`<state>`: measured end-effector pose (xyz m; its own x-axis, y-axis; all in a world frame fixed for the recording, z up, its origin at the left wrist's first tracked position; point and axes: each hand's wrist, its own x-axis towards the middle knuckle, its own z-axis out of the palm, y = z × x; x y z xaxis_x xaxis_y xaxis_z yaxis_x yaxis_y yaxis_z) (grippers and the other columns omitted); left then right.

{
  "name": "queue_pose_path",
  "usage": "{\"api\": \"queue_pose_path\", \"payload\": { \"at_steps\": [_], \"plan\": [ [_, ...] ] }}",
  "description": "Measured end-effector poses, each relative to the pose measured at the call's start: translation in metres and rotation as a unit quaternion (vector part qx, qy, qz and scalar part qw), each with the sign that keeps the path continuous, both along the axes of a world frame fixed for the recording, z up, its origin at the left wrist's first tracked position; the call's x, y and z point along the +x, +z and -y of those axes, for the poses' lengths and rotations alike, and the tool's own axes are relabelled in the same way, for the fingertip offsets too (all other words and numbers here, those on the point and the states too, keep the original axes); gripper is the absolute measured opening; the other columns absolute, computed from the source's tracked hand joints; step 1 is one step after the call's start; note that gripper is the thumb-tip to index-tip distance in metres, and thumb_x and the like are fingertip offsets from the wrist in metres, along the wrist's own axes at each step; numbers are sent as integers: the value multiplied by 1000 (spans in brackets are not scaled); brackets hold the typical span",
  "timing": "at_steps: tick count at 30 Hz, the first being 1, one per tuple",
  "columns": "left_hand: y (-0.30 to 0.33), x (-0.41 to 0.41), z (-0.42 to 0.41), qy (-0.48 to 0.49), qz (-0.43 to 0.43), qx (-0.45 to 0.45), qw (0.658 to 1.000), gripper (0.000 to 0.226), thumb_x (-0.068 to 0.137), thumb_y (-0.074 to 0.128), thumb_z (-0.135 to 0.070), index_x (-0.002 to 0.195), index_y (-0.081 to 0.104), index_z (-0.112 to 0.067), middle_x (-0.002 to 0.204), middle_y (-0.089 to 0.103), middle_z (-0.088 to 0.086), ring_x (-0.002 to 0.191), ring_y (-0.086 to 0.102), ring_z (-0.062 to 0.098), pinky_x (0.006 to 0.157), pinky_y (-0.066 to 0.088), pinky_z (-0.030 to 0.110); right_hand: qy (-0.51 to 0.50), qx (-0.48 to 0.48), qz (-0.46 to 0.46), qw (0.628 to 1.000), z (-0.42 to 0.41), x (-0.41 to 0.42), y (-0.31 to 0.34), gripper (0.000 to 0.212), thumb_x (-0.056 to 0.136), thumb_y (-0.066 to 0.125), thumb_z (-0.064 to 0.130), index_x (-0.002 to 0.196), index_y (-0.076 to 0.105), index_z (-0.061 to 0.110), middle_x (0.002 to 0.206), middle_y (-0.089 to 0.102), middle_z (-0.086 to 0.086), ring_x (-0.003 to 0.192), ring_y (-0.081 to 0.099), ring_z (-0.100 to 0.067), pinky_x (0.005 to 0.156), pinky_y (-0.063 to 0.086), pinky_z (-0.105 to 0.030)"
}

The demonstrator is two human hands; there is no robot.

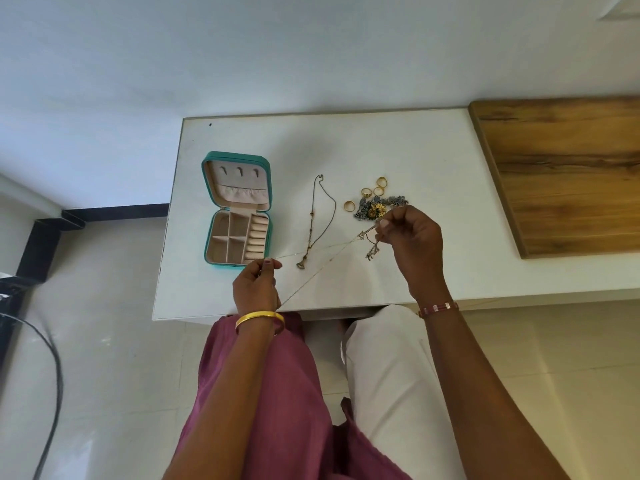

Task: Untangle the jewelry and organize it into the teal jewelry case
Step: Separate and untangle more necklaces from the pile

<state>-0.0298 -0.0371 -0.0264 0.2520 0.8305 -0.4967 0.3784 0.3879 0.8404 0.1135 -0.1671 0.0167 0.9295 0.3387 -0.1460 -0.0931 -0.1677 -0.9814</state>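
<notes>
The teal jewelry case (266,223) lies open on the white table (433,150), its pink compartments holding nothing. My left hand (255,289) pinches one end of a thin gold chain (322,245) just in front of the case. My right hand (412,247) pinches the other end, where a small tangle with a pendant (371,252) dangles. The chain stretches taut between both hands above the table. A darker necklace (313,223) lies laid out between the case and a pile of tangled jewelry (375,206). Several gold rings (349,205) lie around the pile.
A wooden board (568,168) covers the table's right part. The table's front edge runs just behind my wrists, with my knees below it. A black cable (52,362) lies on the tiled floor at the left.
</notes>
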Motion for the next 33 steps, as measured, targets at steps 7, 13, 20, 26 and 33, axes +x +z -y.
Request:
{"api": "queue_pose_path", "payload": {
  "at_steps": [7, 13, 20, 26, 33],
  "plan": [
    [-1, -6, -4, -13, -76, 95, 992, 22, 93, 47, -17, 87, 66, -10, 96, 65, 25, 83, 53, 39, 86, 48, 43, -52, 6, -13, 999, 11, 25, 6, 22, 91, 49, 0, 75, 52, 15, 65, 56, -7, 52, 56, -2, 61, 55, -20],
    [-3, -5, -2, -19, -58, 71, 996, 21, 94, 46, -21, 84, 63, -16, 99, 62, 29, 71, 44, 26, 84, 49, 52, 148, -169, -11, 974, -4, 2, -15, 8, 85, 61, 5, 79, 63, 10, 69, 59, 4, 63, 57, -10, 65, 50, -20],
    [-7, -5, -4, -1, -39, 55, 998, 19, 94, 46, -22, 87, 64, -18, 99, 60, 32, 63, 42, 25, 68, 51, 45, 272, -359, 126, 884, -17, -34, -46, 10, 84, 64, 12, 92, 67, 8, 98, 62, -10, 87, 57, -20, 75, 43, -25],
    [-11, -6, -6, 41, -3, 26, 999, 21, 94, 45, -21, 95, 64, -11, 56, 39, 3, 46, 31, 15, 45, 29, 17, 314, -438, 236, 809, -15, -34, -49, 15, 91, 53, 11, 101, 62, 3, 105, 56, -14, 94, 57, -27, 73, 39, -27],
    [-12, -8, -11, 112, 14, 4, 994, 19, 93, 48, -20, 101, 61, -9, 56, 40, 3, 47, 33, 14, 47, 30, 19, 360, -481, 303, 740, -9, -31, -50, 21, 92, 45, 4, 111, 50, 5, 114, 51, -13, 104, 50, -27, 80, 40, -32]
  ]
}}
